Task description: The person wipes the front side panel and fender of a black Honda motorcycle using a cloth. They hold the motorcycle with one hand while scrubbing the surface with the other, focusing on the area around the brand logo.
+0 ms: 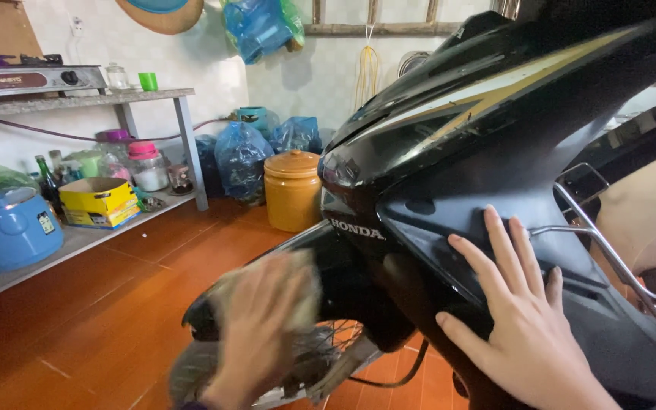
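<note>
Tiled floor (115, 304); yellow box (99, 201) on shelf (77, 239); right hand (521, 319) flat on scooter panel (449, 175).

A yellow cardboard box with blue sides (99, 201) sits on the lower grey shelf (77, 239), just right of a blue round cooker bearing a small white rectangular label (45, 222). White lettering (356, 228) marks the black scooter's front panel (449, 175).

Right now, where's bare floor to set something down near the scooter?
Free: the wood-tone floor between the low shelf and the front wheel. Crowded: the back corner with the yellow jar and blue bags. The left hand with a cloth and the right hand occupy the fairing.
</note>
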